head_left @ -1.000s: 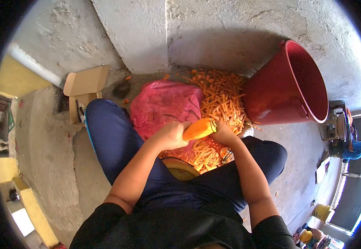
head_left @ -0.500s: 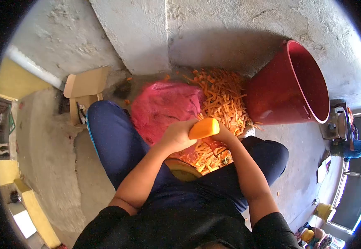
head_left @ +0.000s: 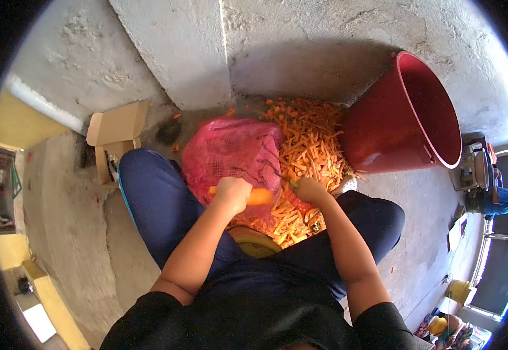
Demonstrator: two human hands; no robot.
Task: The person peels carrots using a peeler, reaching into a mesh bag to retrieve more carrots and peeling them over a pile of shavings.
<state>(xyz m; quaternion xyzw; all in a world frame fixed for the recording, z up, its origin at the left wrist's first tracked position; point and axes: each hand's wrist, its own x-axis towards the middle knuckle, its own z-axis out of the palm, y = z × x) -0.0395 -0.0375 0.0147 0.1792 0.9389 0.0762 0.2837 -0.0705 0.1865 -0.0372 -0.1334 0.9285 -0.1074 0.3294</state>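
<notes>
My left hand (head_left: 232,194) is closed round a peeled, smooth orange carrot (head_left: 260,197), which sticks out on both sides of the fist. To its right, my right hand (head_left: 312,192) is closed on a small yellow-green tool (head_left: 293,183), mostly hidden by the fingers and blurred. The hands are apart, above a heap of orange carrot peelings (head_left: 307,149). A pink mesh sack (head_left: 225,149) lies just beyond my left hand. Between my legs, the rim of a yellowish round container (head_left: 255,239) shows below more peelings.
A large dark-red bucket (head_left: 382,128) leans on its side at the right of the heap. An opened cardboard box (head_left: 117,125) stands near my left knee, by the rough wall (head_left: 300,70). Far right, a person in blue (head_left: 503,201) is near some containers.
My left hand has moved left and down with the carrot, away from my right hand. The carrot has turned from pointing up at me to lying sideways. My right hand has shifted slightly.
</notes>
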